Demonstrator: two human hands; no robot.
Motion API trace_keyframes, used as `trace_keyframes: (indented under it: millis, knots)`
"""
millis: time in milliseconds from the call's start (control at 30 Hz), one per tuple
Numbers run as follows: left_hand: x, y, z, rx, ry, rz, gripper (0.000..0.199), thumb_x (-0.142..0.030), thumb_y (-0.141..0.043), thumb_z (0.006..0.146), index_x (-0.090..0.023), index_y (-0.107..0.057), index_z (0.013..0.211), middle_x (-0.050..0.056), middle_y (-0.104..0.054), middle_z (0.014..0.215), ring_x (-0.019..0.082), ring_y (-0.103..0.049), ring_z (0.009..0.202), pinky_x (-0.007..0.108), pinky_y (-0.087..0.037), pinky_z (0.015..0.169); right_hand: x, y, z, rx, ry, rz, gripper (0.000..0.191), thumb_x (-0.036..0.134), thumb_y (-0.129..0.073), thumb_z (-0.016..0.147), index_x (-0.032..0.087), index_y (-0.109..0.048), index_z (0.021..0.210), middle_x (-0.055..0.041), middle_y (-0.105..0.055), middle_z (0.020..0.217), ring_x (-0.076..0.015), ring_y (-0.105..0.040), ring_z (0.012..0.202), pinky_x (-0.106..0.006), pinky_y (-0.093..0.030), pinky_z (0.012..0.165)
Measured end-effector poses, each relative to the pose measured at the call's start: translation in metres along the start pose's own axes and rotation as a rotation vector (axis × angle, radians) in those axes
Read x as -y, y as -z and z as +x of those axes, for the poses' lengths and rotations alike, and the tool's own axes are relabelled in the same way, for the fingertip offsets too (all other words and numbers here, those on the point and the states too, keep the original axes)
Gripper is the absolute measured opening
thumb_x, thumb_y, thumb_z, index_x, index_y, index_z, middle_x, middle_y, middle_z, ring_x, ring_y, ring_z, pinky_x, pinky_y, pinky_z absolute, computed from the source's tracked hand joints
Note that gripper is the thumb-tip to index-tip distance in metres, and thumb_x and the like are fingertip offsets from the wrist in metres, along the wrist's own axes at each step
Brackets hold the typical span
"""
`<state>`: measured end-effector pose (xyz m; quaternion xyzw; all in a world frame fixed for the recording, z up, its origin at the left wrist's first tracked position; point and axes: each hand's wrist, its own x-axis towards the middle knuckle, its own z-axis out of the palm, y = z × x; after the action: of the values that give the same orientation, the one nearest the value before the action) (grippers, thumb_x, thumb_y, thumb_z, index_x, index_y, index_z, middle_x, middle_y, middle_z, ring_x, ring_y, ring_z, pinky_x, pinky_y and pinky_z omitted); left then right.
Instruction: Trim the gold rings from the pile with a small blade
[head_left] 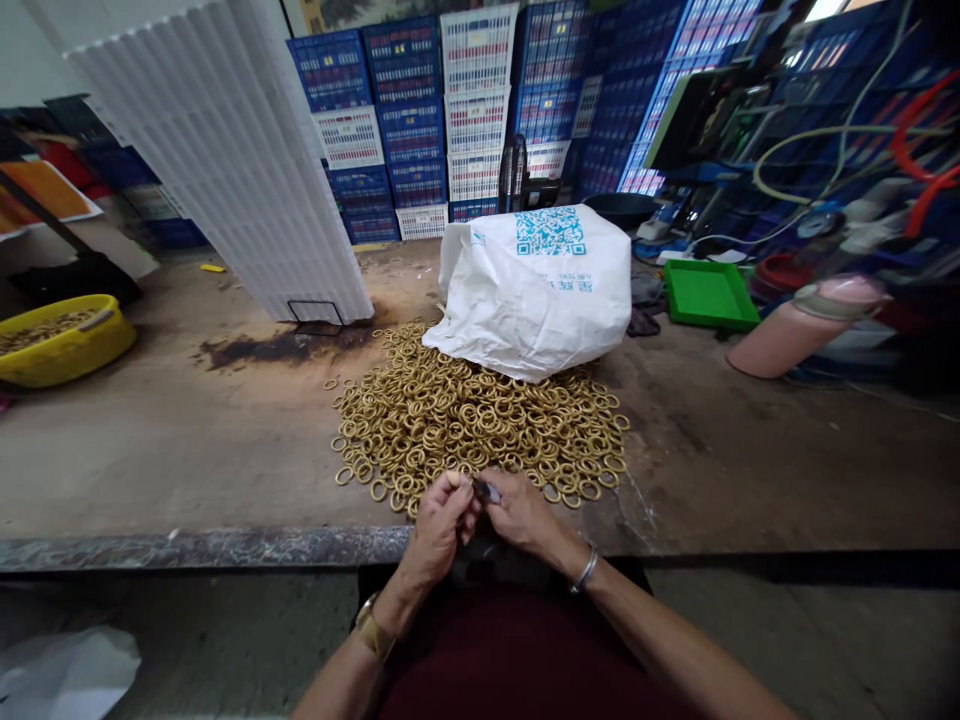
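A wide heap of brass-coloured rings [480, 420] lies on the table in front of me. At its near edge, my left hand [441, 525] and my right hand [523, 515] meet over the table's front edge. My right fingers are closed on a small tool [489, 491] with a dark tip and a greyish body; its exact kind is unclear. The left thumb and fingers are pinched together right beside the tool's tip, and what they hold is hidden. A white sack [540, 300] with blue print lies on its side at the back of the heap, its mouth toward the rings.
A yellow basin [71, 350] of similar pieces stands at the left. A tall stack of white corrugated trays [217, 150] leans in a wire stand. A green tray [710, 294] and a pink bottle [799, 330] are at the right. Blue and white crates [409, 100] line the back.
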<state>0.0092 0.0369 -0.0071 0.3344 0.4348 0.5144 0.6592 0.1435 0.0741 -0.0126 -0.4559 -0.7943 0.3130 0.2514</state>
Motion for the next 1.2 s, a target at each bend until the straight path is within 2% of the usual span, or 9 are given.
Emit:
trace_keyframes:
  millis: [300, 400, 500, 567, 667, 800, 967, 1067, 1200]
  knots:
    - [0.001, 0.007, -0.003, 0.005, -0.039, 0.177, 0.028, -0.044, -0.052, 0.077, -0.017, -0.045, 0.072, -0.005, -0.049, 0.06, 0.003, -0.037, 0.041, 0.015, -0.028, 0.037, -0.002, 0.001, 0.001, 0.106, -0.023, -0.134, 0.015, 0.008, -0.041, 0.069, 0.017, -0.053, 0.067, -0.0002, -0.056, 0.061, -0.0101, -0.046, 0.054, -0.02, -0.027, 0.053]
    - [-0.006, 0.004, -0.013, 0.056, 0.022, 0.077, 0.027, -0.042, -0.056, 0.075, -0.018, -0.044, 0.071, -0.005, -0.048, 0.057, 0.003, -0.037, 0.04, 0.015, -0.027, 0.037, -0.007, 0.001, 0.002, 0.094, -0.095, -0.228, 0.016, 0.009, -0.042, 0.07, 0.018, -0.055, 0.069, -0.0009, -0.057, 0.06, -0.0104, -0.045, 0.053, -0.021, -0.025, 0.051]
    - [-0.013, 0.001, -0.022, 0.12, 0.085, -0.113, 0.025, -0.038, -0.059, 0.074, -0.018, -0.044, 0.073, -0.004, -0.051, 0.06, 0.004, -0.039, 0.04, 0.016, -0.028, 0.037, -0.01, -0.001, 0.004, 0.028, -0.11, -0.273, 0.016, 0.012, -0.042, 0.073, 0.019, -0.056, 0.074, -0.0013, -0.058, 0.063, -0.0112, -0.047, 0.055, -0.022, -0.025, 0.053]
    - [-0.016, 0.001, -0.023, 0.094, 0.104, -0.207, 0.025, -0.037, -0.06, 0.073, -0.017, -0.045, 0.072, -0.001, -0.055, 0.068, 0.004, -0.04, 0.043, 0.016, -0.028, 0.036, -0.008, -0.004, 0.007, -0.017, -0.116, -0.261, 0.016, 0.015, -0.041, 0.076, 0.02, -0.056, 0.078, -0.0012, -0.059, 0.065, -0.0116, -0.049, 0.056, -0.022, -0.027, 0.054]
    - [-0.014, 0.005, -0.021, 0.003, 0.106, -0.236, 0.024, -0.034, -0.061, 0.072, -0.015, -0.047, 0.07, 0.002, -0.057, 0.077, 0.003, -0.041, 0.045, 0.016, -0.028, 0.037, -0.002, -0.009, 0.013, -0.056, -0.14, -0.262, 0.016, 0.023, -0.042, 0.081, 0.02, -0.056, 0.088, -0.002, -0.062, 0.069, -0.013, -0.054, 0.061, -0.022, -0.029, 0.056]
    - [-0.013, 0.01, -0.02, -0.053, 0.102, -0.276, 0.021, -0.032, -0.059, 0.072, -0.016, -0.047, 0.071, 0.0, -0.057, 0.07, 0.005, -0.041, 0.043, 0.017, -0.028, 0.036, 0.004, -0.014, 0.02, -0.032, -0.1, -0.354, 0.019, 0.027, -0.044, 0.082, 0.022, -0.054, 0.097, -0.0033, -0.065, 0.08, -0.0148, -0.058, 0.069, -0.022, -0.029, 0.058]
    - [-0.013, 0.017, -0.022, -0.004, 0.181, -0.416, 0.02, -0.027, -0.06, 0.07, -0.016, -0.052, 0.084, -0.002, -0.054, 0.066, 0.005, -0.044, 0.045, 0.016, -0.029, 0.039, 0.005, -0.015, 0.025, 0.03, -0.084, -0.47, 0.018, 0.024, -0.044, 0.08, 0.023, -0.053, 0.097, -0.0033, -0.066, 0.081, -0.0161, -0.06, 0.071, -0.024, -0.027, 0.055]
    - [-0.01, 0.021, -0.021, -0.009, 0.227, -0.494, 0.017, -0.028, -0.061, 0.07, -0.014, -0.053, 0.075, 0.0, -0.054, 0.069, 0.006, -0.047, 0.052, 0.016, -0.031, 0.041, 0.005, -0.013, 0.025, 0.035, -0.105, -0.47, 0.017, 0.023, -0.044, 0.08, 0.022, -0.052, 0.095, -0.0033, -0.066, 0.078, -0.0157, -0.06, 0.068, -0.024, -0.026, 0.054]
    - [-0.007, 0.021, -0.018, -0.091, 0.237, -0.472, 0.022, -0.029, -0.066, 0.066, -0.014, -0.051, 0.069, 0.0, -0.055, 0.071, 0.008, -0.051, 0.058, 0.016, -0.031, 0.042, -0.001, -0.012, 0.023, 0.032, -0.122, -0.46, 0.018, 0.018, -0.044, 0.077, 0.02, -0.053, 0.093, -0.0038, -0.065, 0.076, -0.0148, -0.058, 0.065, -0.023, -0.026, 0.055]
